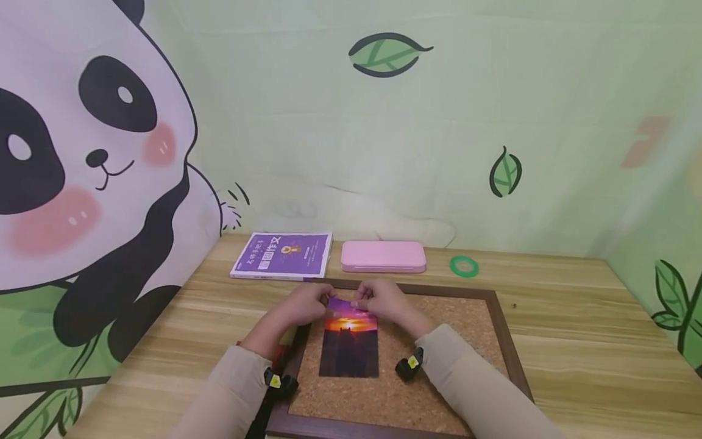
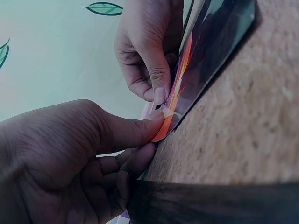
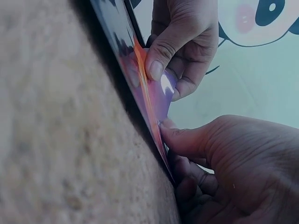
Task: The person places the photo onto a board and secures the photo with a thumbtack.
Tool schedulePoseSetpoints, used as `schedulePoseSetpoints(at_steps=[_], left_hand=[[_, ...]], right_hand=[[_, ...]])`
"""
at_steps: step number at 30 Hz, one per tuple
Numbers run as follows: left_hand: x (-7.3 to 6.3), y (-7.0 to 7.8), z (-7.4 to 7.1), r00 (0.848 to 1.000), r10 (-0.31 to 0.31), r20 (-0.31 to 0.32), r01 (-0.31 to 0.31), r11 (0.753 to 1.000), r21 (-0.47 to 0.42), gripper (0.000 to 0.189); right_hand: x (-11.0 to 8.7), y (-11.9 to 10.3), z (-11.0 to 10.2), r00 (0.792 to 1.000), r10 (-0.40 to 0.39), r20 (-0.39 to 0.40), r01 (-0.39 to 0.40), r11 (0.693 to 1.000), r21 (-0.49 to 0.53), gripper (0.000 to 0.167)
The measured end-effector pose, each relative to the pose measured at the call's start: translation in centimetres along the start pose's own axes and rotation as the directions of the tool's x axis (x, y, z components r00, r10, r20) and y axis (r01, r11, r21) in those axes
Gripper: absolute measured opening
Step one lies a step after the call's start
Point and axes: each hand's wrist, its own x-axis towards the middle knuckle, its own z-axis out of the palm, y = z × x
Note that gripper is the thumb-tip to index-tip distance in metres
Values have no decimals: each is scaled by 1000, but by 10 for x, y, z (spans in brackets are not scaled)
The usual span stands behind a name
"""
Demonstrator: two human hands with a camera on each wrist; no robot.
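A glossy sunset photo (image 1: 349, 350), purple and orange above and dark below, lies over the left part of a framed cork board (image 1: 433, 372). My left hand (image 1: 307, 303) pinches its upper left edge between thumb and fingers. At the upper right edge, my right hand (image 1: 386, 300) pinches it too. In the left wrist view the photo (image 2: 205, 70) slants up off the cork, with the left thumb (image 2: 135, 130) on its face. The right wrist view shows the right thumb (image 3: 187, 140) pressed on the photo's purple end, fingers behind it.
Behind the board, a purple book (image 1: 285, 256), a pink case (image 1: 382, 256) and a green tape roll (image 1: 464, 266) stand in a row on the wooden table (image 1: 592, 341). The board's dark frame (image 1: 512, 347) forms a raised border. A panda-printed backdrop (image 1: 285, 122) rises behind the table.
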Motion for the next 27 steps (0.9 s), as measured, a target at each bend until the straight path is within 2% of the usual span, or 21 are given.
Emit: schedulePoseSetpoints(at_steps=[11, 21, 27], left_hand=[[-1, 1, -4, 999, 47, -7, -47, 999, -5, 22], [0, 0, -2, 1000, 7, -5, -7, 1000, 24, 26], [0, 0, 0, 999, 39, -29, -37, 998, 54, 26]], right_hand=[[1, 3, 1, 999, -32, -31, 31, 999, -21, 12], [-5, -1, -4, 999, -51, -16, 50, 998, -36, 7], [-12, -10, -11, 999, -43, -4, 43, 998, -36, 9]])
